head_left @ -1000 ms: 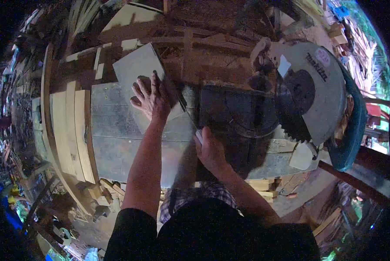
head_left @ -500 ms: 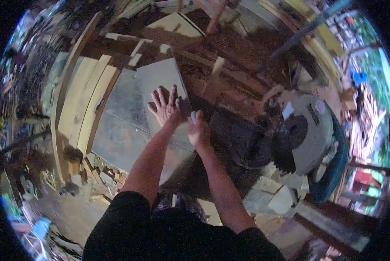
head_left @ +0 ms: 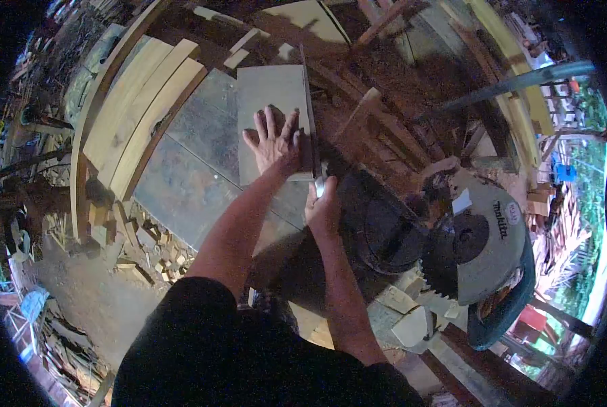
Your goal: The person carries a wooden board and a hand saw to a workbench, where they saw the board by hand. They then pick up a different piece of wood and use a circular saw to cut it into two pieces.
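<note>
Head view: left hand (head_left: 274, 144) lies flat, fingers spread, pressing on the grey panel (head_left: 269, 102); right hand (head_left: 324, 207) is closed around a small pale marker (head_left: 319, 186), tip at the panel's right edge, just right of the left hand. Over the last second the right hand moved up from the near edge to close beside the left; judged, a marking pass along that edge. Beyond the grip, right: mitre saw (head_left: 483, 241), blade raised, well apart. Left: stacked planks (head_left: 137, 108) border the bench (head_left: 181, 183). Open room lies toward the body.
</note>
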### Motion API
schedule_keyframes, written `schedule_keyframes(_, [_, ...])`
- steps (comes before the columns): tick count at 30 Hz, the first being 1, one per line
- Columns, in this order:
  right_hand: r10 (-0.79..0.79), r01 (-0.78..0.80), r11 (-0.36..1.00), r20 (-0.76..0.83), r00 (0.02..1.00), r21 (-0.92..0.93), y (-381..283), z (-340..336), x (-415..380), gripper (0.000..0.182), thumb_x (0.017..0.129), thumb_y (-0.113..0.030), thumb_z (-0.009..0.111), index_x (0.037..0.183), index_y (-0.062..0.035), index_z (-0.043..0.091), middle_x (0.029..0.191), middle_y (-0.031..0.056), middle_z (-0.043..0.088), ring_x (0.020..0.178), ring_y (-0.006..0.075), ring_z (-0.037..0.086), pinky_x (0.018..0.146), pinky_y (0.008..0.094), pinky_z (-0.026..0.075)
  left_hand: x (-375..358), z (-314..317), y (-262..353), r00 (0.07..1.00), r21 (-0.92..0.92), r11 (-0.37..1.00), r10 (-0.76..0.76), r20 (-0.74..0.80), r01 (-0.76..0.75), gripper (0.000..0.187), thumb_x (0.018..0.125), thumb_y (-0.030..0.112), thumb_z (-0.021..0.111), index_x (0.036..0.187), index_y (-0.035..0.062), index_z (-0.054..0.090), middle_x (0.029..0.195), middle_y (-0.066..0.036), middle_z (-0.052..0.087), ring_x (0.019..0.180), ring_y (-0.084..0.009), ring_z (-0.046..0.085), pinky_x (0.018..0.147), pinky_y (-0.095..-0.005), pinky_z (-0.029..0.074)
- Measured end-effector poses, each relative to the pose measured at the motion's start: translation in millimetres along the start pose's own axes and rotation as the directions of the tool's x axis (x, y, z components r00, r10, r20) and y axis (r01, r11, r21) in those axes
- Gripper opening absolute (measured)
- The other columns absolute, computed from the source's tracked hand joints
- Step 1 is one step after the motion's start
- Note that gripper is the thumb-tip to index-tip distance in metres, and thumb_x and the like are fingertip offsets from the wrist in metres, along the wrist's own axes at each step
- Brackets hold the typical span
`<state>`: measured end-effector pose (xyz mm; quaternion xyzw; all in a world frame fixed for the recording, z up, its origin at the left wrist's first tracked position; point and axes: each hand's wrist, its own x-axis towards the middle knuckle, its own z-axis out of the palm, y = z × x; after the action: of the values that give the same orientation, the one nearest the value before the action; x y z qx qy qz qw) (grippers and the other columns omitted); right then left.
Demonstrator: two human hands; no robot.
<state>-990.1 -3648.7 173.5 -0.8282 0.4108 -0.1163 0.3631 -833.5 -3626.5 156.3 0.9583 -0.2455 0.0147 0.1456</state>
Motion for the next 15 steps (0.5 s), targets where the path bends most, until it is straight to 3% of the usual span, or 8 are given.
schedule_keyframes(3, [0.018,-0.017,1.000,0.083,0.996,-0.012,10.9,-11.2,-22.2,0.028,0.089,-0.023,0.052,0.103,0.0007,0.044,0.084,0.0266,0.056,0.079,0.0466,0.056,0.066,0.0487,0.045,3.2,4.7,-3.1,1.000,-0.008,1.000,-0.017,-0.010,0.017,0.047,0.093,0.041,0.037,0.138,0.0387,0.028,0.150,-0.011,0.015,0.138,-0.0342,0.010,0.104,-0.0633,0.006])
schedule_keyframes(4, [-0.225,0.214,0.961,-0.047,0.973,-0.172,39.1,-9.9,-59.0,0.032,0.090,-0.022,0.050,0.111,0.0006,0.044,0.092,0.0276,0.056,0.082,0.0430,0.057,0.064,0.0453,0.048,3.5,7.6,-2.7,1.000,-0.009,1.000,-0.022,0.002,0.022,0.047,0.093,0.041,0.036,0.139,0.0390,0.028,0.150,-0.011,0.014,0.138,-0.0343,0.010,0.104,-0.0635,0.005])
schedule_keyframes(5, [-0.473,0.406,0.842,-0.125,0.872,-0.354,35.6,-19.7,-71.7,0.037,0.091,-0.021,0.048,0.120,0.0005,0.043,0.100,0.0286,0.055,0.085,0.0394,0.059,0.063,0.0420,0.051,5.3,8.0,-1.4,1.000,-0.017,0.999,-0.029,0.003,0.029,0.047,0.093,0.041,0.036,0.139,0.0390,0.028,0.150,-0.011,0.014,0.138,-0.0343,0.010,0.104,-0.0635,0.005])
schedule_keyframes(6, [-0.470,0.405,0.842,-0.116,0.875,-0.356,34.7,-22.8,-69.2,0.037,0.091,-0.021,0.048,0.120,0.0005,0.043,0.100,0.0286,0.055,0.085,0.0394,0.059,0.063,0.0420,0.051,5.2,9.3,-2.6,1.000,0.007,1.000,-0.017,0.021,0.017,0.047,0.093,0.042,0.035,0.139,0.0392,0.027,0.150,-0.010,0.014,0.138,-0.0344,0.010,0.104,-0.0635,0.005])
schedule_keyframes(8, [-0.106,0.138,0.964,0.148,0.983,-0.225,23.2,-25.8,-49.3,0.038,0.092,-0.021,0.047,0.121,0.0025,0.043,0.103,0.0271,0.056,0.087,0.0389,0.059,0.068,0.0398,0.051,3.7,10.1,-3.7,0.999,0.039,0.999,-0.006,0.045,0.004,0.047,0.093,0.043,0.034,0.139,0.0394,0.027,0.150,-0.010,0.013,0.138,-0.0344,0.009,0.104,-0.0636,0.004])
schedule_keyframes(10, [-0.156,0.156,0.987,0.009,0.988,0.033,8.8,-4.3,-1.4,0.030,0.088,-0.022,0.054,0.105,0.0017,0.045,0.084,0.0272,0.057,0.080,0.0456,0.058,0.065,0.0494,0.045,2.8,5.6,-3.2,0.998,0.007,1.000,0.007,0.058,-0.008,0.046,0.093,0.045,0.032,0.139,0.0394,0.027,0.151,-0.010,0.012,0.138,-0.0350,0.008,0.104,-0.0638,0.003])
schedule_keyframes(13, [-0.240,0.246,0.968,-0.106,0.965,0.051,5.9,3.4,18.4,0.028,0.088,-0.019,0.054,0.104,0.0014,0.044,0.083,0.0267,0.056,0.077,0.0459,0.057,0.063,0.0489,0.045,3.5,14.2,-5.4,1.000,0.033,0.999,0.001,0.020,-0.002,0.046,0.093,0.046,0.030,0.139,0.0391,0.026,0.150,-0.011,0.012,0.138,-0.0356,0.007,0.104,-0.0639,0.003])
schedule_keyframes(15, [-0.191,0.193,0.981,-0.078,0.978,0.010,16.1,-13.5,-26.6,0.027,0.088,-0.018,0.055,0.103,0.0013,0.044,0.082,0.0259,0.056,0.076,0.0455,0.057,0.062,0.0476,0.045,4.2,10.7,-2.8,0.999,0.001,1.000,-0.027,0.042,0.027,0.047,0.093,0.045,0.031,0.139,0.0391,0.026,0.151,-0.011,0.012,0.138,-0.0354,0.006,0.104,-0.0638,0.003])
